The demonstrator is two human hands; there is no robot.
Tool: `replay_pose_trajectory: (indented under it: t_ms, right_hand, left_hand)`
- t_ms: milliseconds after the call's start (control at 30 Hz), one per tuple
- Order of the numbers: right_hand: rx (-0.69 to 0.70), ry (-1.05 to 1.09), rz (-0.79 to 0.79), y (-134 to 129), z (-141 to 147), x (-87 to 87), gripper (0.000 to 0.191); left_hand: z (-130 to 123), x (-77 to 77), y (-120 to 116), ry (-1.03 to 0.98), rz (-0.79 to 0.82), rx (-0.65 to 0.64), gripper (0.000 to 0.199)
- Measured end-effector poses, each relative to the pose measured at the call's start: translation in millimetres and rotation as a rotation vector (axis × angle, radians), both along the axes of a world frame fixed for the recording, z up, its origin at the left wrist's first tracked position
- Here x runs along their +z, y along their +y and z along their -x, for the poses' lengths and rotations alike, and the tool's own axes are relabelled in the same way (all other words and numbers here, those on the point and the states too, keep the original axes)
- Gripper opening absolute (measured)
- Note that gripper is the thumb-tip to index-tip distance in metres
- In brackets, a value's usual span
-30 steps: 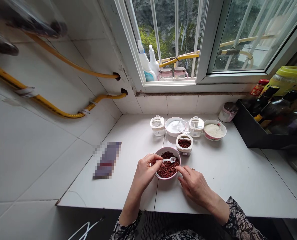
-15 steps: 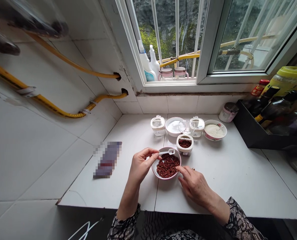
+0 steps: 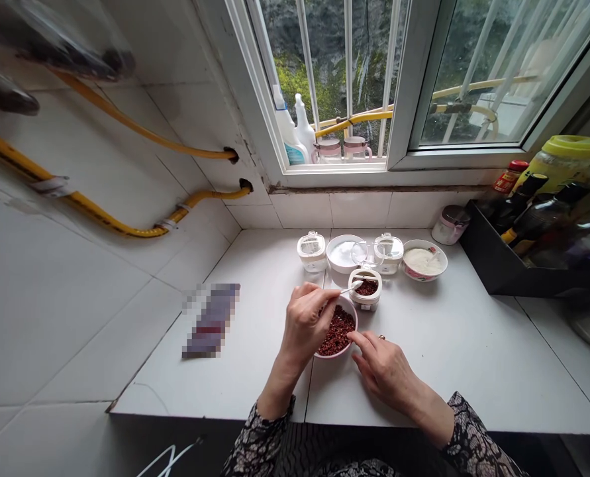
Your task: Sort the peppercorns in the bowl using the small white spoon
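Observation:
Pinched in my left hand (image 3: 308,319) is a small white spoon (image 3: 353,287), its scoop end over the opening of a clear spice jar (image 3: 365,299) with a cream rim. Dark red Sichuan peppercorns show inside this jar. Just below it, a white bowl with a pink rim (image 3: 356,322) holds more of the same peppercorns (image 3: 338,331); my left hand covers its left side. My right hand (image 3: 387,368), with a ring on one finger, grips the bowl's right rim with its fingertips.
Behind stand two more clear jars (image 3: 312,253), a bowl of white grains (image 3: 345,253) and a flowered bowl of pale powder (image 3: 424,260). A black box of bottles (image 3: 503,265) stands right. A blurred purple packet (image 3: 212,321) lies left. The white counter (image 3: 468,344) ends at the front.
My left hand has moved up and right, carrying the spoon from over the bowl to the jar's opening. My right hand stays at the bowl's rim.

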State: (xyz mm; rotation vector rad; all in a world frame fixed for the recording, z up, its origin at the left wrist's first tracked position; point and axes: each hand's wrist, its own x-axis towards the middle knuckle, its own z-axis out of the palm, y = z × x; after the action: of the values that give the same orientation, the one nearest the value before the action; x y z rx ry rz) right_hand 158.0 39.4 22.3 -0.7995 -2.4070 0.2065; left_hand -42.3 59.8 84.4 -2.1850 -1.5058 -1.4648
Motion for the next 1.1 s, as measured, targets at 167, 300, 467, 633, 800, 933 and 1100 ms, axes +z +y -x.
replay_pose_trajectory:
  t_ms: [167,300,467,633,800,933,1100]
  right_hand:
    - [0.018,0.015,0.003,0,0,-1.1,0.037]
    - [0.016,0.015,0.003,0,-1,-1.7,0.038]
    - [0.016,0.016,-0.002,1,-1,-2.6,0.039]
    - [0.011,0.021,-0.013,1,-1,-2.4,0.036]
    - [0.016,0.019,-0.022,1,-1,-1.9,0.035]
    - [0.014,0.015,-0.011,0,-1,0.6,0.038]
    - [0.018,0.024,-0.015,0,0,2.7,0.037]
  left_hand:
    - [34,1.8,-25,-0.070,0.177,0.112,0.009]
    - [42,-8.4,-33,0.002,0.308,0.207,0.013]
    - [23,-21.4,-32,0.002,0.393,0.168,0.017]
    - [18,-20.6,-35,-0.133,0.471,0.123,0.015]
    - [30,-17.6,-38,-0.160,0.502,0.162,0.014]
    - [26,-18.4,-34,-0.180,0.544,0.148,0.014]
    - [20,-18.9,-28,-0.235,0.585,0.136,0.015]
